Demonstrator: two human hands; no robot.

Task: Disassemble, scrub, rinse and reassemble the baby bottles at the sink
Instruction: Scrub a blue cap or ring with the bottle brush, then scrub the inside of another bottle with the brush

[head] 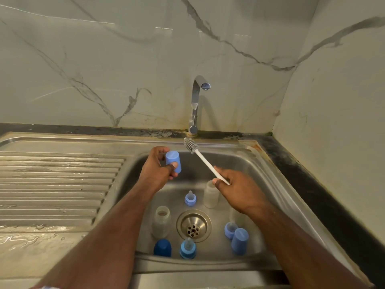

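Baby bottles [160, 222] lie in pieces in the steel sink [270, 184] under marble-veined walls — I see clear bodies, blue teats, caps. My left hand [158, 170] grips a ribbed light-blue cap [173, 161]; my right hand [237, 188] pinches the white brush [205, 161] — one teat partly hidden behind that wrist.

Pale marble-look wall tiles with grey veins [104, 59] fill the upper frame, meeting in a corner at right above a dark speckled stone surface [312, 184].
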